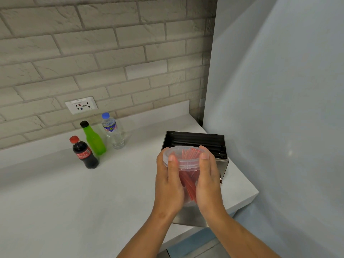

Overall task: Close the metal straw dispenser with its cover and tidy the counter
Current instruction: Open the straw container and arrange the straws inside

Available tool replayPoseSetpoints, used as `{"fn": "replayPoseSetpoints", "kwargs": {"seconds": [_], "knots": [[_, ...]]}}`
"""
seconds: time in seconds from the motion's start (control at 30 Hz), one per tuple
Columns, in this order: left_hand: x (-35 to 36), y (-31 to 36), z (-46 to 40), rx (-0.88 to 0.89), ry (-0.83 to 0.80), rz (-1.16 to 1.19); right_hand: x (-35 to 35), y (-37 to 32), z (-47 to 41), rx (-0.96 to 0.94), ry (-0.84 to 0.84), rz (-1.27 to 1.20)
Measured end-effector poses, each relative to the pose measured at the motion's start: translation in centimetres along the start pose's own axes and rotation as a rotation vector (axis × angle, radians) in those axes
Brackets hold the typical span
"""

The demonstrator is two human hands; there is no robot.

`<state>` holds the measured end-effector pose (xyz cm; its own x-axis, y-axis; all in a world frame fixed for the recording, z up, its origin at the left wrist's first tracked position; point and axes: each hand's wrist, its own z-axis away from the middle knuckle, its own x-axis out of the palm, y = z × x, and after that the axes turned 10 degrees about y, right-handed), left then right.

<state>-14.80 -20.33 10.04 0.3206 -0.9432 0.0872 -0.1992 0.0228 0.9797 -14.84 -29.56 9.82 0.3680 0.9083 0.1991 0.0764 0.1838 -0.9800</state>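
Both hands clasp a clear round plastic tub (188, 175) of red straws (187, 180), its lid on: the left hand (168, 185) wraps its 9 o'clock side, the right hand (209, 183) its 3 o'clock side, thumbs on the rim. Just behind, toward 12 o'clock, the rectangular stainless-steel straw dispenser (197, 141) sits uncovered on the white bench (74, 202), black straws inside. Toward 10 o'clock stand a cola bottle (84, 152), a green bottle (94, 139) and a water bottle (114, 132).
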Motion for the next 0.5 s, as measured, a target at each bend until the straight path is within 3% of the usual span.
{"fn": "replayPoseSetpoints", "kwargs": {"seconds": [0.13,0.27,0.4,0.5], "knots": [[-0.8,-0.4,-1.0,0.052,0.017,-0.042,0.1,-0.5,-0.5,-0.010,-0.075,0.049],[-2.6,-0.9,-2.6,0.061,0.007,-0.088,-1.3,-1.8,-1.9,-0.035,-0.252,0.233],[-3.6,-0.6,-3.0,0.051,-0.132,-0.112,-2.2,-2.9,-3.0,-0.116,-0.443,0.468],[-3.9,-0.7,-2.8,-0.024,-0.182,-0.076,-2.0,-3.3,-3.2,-0.128,-0.450,0.481]]}}
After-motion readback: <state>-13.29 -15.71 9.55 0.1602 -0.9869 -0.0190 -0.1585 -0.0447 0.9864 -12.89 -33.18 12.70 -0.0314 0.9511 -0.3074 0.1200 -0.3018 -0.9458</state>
